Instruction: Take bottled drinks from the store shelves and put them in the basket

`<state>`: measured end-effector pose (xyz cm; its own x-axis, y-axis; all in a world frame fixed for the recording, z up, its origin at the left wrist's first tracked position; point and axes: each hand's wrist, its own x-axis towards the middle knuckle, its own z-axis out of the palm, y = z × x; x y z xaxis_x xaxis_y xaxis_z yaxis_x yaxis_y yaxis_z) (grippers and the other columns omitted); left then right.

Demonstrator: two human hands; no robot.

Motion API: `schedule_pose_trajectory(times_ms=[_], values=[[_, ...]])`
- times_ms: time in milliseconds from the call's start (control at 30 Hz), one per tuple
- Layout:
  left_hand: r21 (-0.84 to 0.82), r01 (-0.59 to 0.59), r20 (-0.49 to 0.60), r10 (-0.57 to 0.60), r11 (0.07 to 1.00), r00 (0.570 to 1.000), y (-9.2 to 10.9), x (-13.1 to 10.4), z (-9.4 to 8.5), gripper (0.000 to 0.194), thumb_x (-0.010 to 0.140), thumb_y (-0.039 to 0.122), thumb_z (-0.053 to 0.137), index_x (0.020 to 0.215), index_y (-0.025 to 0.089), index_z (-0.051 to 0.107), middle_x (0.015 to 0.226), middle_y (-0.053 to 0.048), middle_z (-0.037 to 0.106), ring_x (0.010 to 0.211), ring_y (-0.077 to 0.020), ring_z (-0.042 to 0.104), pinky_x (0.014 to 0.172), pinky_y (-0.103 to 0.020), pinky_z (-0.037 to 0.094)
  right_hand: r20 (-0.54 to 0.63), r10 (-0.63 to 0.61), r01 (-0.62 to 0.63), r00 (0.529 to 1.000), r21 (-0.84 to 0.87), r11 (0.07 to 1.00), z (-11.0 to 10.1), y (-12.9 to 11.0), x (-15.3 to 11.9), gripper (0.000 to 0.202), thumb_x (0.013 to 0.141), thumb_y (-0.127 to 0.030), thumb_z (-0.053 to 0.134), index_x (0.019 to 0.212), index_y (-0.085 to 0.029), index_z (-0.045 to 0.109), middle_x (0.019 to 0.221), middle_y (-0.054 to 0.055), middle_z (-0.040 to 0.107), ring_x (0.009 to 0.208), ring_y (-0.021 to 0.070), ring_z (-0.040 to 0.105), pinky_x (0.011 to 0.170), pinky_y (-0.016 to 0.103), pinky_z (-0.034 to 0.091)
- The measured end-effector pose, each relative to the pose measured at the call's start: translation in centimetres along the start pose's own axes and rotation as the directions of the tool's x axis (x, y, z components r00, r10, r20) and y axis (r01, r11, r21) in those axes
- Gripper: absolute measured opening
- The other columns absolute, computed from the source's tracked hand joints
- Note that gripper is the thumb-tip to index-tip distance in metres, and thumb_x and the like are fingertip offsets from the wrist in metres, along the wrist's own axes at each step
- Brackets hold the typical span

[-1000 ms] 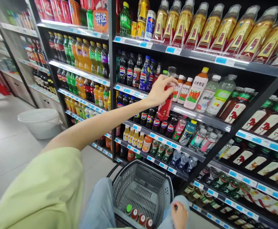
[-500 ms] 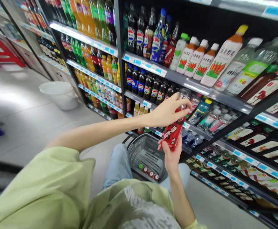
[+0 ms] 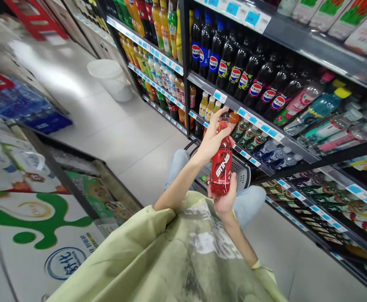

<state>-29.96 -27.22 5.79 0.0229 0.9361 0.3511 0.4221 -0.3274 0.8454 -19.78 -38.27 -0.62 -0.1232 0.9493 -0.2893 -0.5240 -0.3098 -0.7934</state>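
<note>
A red STING bottle [image 3: 222, 165] is upright between my two hands, in front of my chest. My left hand [image 3: 211, 140] has its fingers around the neck and cap end. Around the bottle's base, my right hand [image 3: 226, 197] is wrapped with the thumb on the right side. Behind and below the bottle, a grey basket [image 3: 245, 170] stands on the floor between my knees. A green cap [image 3: 204, 178] shows inside it; most of the basket's inside is hidden by the bottle and my hands.
Shelves of drinks [image 3: 252, 100] run across the front and right, with dark cola bottles [image 3: 229, 56] on one level. A white bucket [image 3: 111, 77] stands on the floor at the upper left. Printed cartons [image 3: 38, 226] are at the left beside me.
The view has tilted down and turned left. Both hands have brought the bottle closer to my body and more upright. It now hides more of the basket.
</note>
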Motion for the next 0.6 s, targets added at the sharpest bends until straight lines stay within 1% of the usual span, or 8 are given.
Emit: schedule_pose_trajectory(times_ms=[100,200,333,400,433,500,533,600], values=[[0.045,0.011,-0.030,-0.010,0.999,1.000,-0.5,-0.1,-0.4,0.064,0.107,0.040,0.044,0.168,0.042,0.026,0.140,-0.011,0.066,0.103,-0.0269,0.077,0.093,-0.053,0.063,0.012,0.006,-0.006,1.000,-0.007,1.000,0.1,0.0,0.0,0.070,0.084,-0.087,0.056,0.107,-0.021,0.063,0.068,0.000,0.068,0.041,0.0130,0.054,0.036,0.023,0.032],[0.077,0.023,-0.035,-0.020,0.997,0.999,-1.0,0.0,-0.6,0.062,0.107,0.041,0.043,0.168,0.040,0.029,0.144,-0.011,0.065,0.106,-0.0264,0.077,0.096,-0.053,0.062,0.032,0.007,-0.006,0.999,-0.022,1.000,0.1,0.0,-0.1,0.069,0.083,-0.086,0.058,0.106,-0.022,0.062,0.068,0.000,0.069,0.042,0.0138,0.056,0.038,0.023,0.034],[-0.053,0.082,-0.071,-0.085,0.995,0.994,-1.4,0.0,-0.5,0.058,0.111,0.050,0.036,0.168,0.039,0.027,0.138,-0.011,0.069,0.112,-0.0288,0.076,0.098,-0.056,0.061,0.031,0.011,-0.010,0.999,-0.033,0.999,0.0,0.0,0.0,0.067,0.084,-0.084,0.059,0.107,-0.022,0.062,0.069,0.000,0.069,0.043,0.0138,0.056,0.037,0.023,0.035],[-0.138,0.112,-0.045,-0.119,0.984,0.992,-1.5,-0.2,-0.7,0.059,0.111,0.060,0.033,0.166,0.038,0.031,0.131,-0.011,0.072,0.113,-0.0306,0.076,0.096,-0.057,0.062,0.033,0.021,-0.021,0.999,-0.030,0.999,0.0,0.1,0.0,0.065,0.085,-0.084,0.058,0.105,-0.021,0.063,0.069,0.000,0.069,0.041,0.0125,0.053,0.036,0.023,0.034],[-0.196,0.134,-0.023,-0.142,0.971,0.990,-1.4,-0.3,-0.8,0.060,0.111,0.064,0.031,0.164,0.036,0.037,0.126,-0.011,0.074,0.112,-0.0308,0.076,0.095,-0.056,0.062,0.044,0.037,-0.036,0.998,-0.023,0.999,-0.1,0.1,0.1,0.065,0.086,-0.083,0.057,0.102,-0.021,0.064,0.069,0.000,0.069,0.040,0.0117,0.051,0.035,0.023,0.033],[-0.370,0.206,0.020,-0.214,0.906,0.977,-1.2,-0.5,-1.2,0.065,0.109,0.071,0.029,0.155,0.030,0.050,0.112,-0.010,0.077,0.103,-0.0292,0.078,0.090,-0.052,0.065,0.088,0.081,-0.081,0.993,0.004,0.997,0.0,-0.1,0.1,0.065,0.086,-0.083,0.057,0.098,-0.020,0.064,0.069,0.001,0.069,0.037,0.0103,0.048,0.033,0.022,0.032],[-0.478,0.245,0.040,-0.258,0.843,0.965,-1.0,-0.5,-1.4,0.066,0.108,0.072,0.030,0.149,0.027,0.055,0.104,-0.009,0.078,0.097,-0.0272,0.078,0.088,-0.048,0.066,0.116,0.104,-0.107,0.988,0.021,0.994,0.0,-0.3,0.1,0.064,0.086,-0.082,0.058,0.097,-0.019,0.065,0.069,0.001,0.069,0.036,0.0099,0.047,0.032,0.022,0.031],[-0.680,0.302,0.089,-0.334,0.668,0.938,-0.4,-0.6,-1.8,0.066,0.107,0.073,0.035,0.140,0.023,0.062,0.089,-0.006,0.076,0.085,-0.0220,0.078,0.082,-0.040,0.067,0.175,0.140,-0.152,0.975,0.057,0.987,0.1,-0.6,0.2,0.061,0.086,-0.079,0.061,0.097,-0.019,0.066,0.069,0.001,0.070,0.035,0.0095,0.046,0.031,0.022,0.031]])
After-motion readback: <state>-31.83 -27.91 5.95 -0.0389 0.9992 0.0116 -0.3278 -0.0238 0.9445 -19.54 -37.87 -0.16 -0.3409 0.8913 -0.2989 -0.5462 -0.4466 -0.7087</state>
